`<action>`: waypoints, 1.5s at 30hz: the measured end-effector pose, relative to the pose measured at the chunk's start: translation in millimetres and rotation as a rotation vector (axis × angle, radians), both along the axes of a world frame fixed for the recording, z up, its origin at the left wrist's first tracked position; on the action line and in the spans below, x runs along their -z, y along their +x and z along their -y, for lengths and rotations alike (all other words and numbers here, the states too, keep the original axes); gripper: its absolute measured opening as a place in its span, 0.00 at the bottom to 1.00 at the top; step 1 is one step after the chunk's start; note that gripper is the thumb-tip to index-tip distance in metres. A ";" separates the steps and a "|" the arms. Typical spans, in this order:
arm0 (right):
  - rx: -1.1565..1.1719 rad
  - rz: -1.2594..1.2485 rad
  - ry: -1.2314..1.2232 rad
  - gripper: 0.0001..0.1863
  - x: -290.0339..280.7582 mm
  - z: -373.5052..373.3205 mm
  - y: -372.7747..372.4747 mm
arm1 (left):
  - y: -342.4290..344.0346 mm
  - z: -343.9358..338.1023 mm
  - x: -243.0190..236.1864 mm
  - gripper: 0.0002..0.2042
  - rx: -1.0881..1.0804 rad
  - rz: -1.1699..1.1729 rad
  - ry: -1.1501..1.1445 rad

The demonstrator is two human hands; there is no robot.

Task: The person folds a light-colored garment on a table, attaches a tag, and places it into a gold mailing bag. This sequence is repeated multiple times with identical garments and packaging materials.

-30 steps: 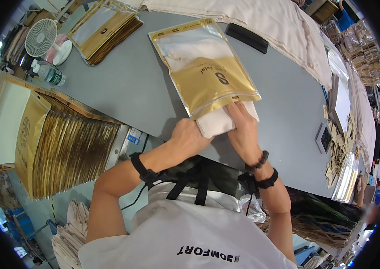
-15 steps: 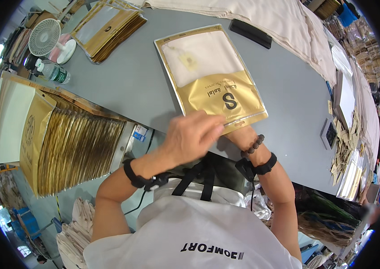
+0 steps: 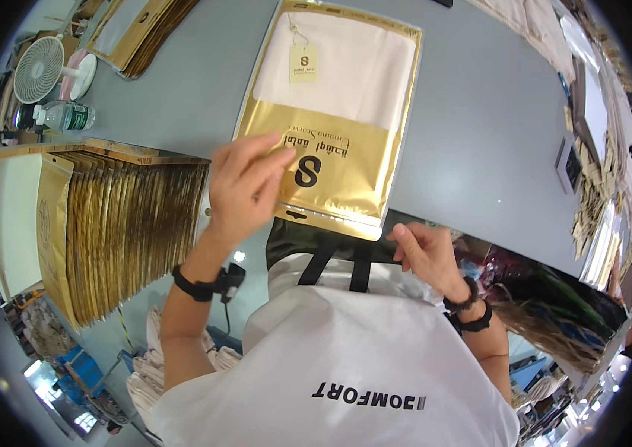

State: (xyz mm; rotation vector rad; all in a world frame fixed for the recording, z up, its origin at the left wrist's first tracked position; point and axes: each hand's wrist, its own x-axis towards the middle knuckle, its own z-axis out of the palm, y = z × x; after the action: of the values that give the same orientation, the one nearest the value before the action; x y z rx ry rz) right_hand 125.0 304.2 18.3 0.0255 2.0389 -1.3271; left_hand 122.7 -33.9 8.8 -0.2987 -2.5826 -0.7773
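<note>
A gold and clear zip bag point(image 3: 345, 175) lies on the grey table, its near end reaching over the table's front edge. Folded off-white cloth point(image 3: 368, 71) shows through its clear upper part. On the cloth rests a small cream hang tag point(image 3: 304, 64) on a looped string. My left hand point(image 3: 245, 186) is over the bag's left side, fingers stretched and apart; whether they touch it I cannot tell. Just off the bag's near right corner is my right hand point(image 3: 429, 257), its fingers curled in and nothing visible in them.
To the left, a box point(image 3: 14, 223) holds a tight row of gold bags point(image 3: 126, 231). A water bottle point(image 3: 66, 116), a white fan point(image 3: 40, 71) and more stacked bags point(image 3: 141, 33) stand at the far left. Tags point(image 3: 591, 179) and pale cloth point(image 3: 524, 30) line the right side.
The bag has come nearer and straightened, its near end now past the table edge. My left hand moved left; my right hand came out from under the bag. The head view has shifted.
</note>
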 end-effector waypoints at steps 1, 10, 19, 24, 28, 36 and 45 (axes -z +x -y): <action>0.021 0.096 -0.042 0.23 4.9 2.2 -2.5 | 11.1 -9.7 3.8 0.18 0.037 -0.106 0.105; 0.172 0.326 -0.456 0.16 27.6 40.0 -5.9 | 82.1 -78.1 35.0 0.10 0.119 0.603 0.717; 0.067 0.269 -0.311 0.17 21.4 52.8 1.1 | 70.5 -112.1 30.7 0.09 -0.064 0.687 1.526; 0.058 0.208 -0.281 0.17 11.4 46.9 -4.4 | 64.3 -94.2 17.7 0.09 -0.285 0.624 1.294; 0.060 0.140 -0.308 0.18 0.4 34.8 -11.4 | 56.0 -73.9 11.5 0.08 -0.294 0.384 1.530; 0.215 0.076 -0.285 0.15 -14.9 -9.5 -43.1 | 62.8 -31.6 24.3 0.10 -0.353 0.451 1.658; 0.060 -0.493 0.281 0.16 -7.9 -41.2 -100.0 | 50.8 -24.0 33.2 0.20 -0.140 1.106 1.353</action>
State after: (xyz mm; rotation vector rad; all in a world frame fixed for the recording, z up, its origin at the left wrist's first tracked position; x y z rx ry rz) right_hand 25.0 345.4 26.2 -0.1280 2.6489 -1.1496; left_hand 173.5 -9.9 -24.4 0.9295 -2.0018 -2.8623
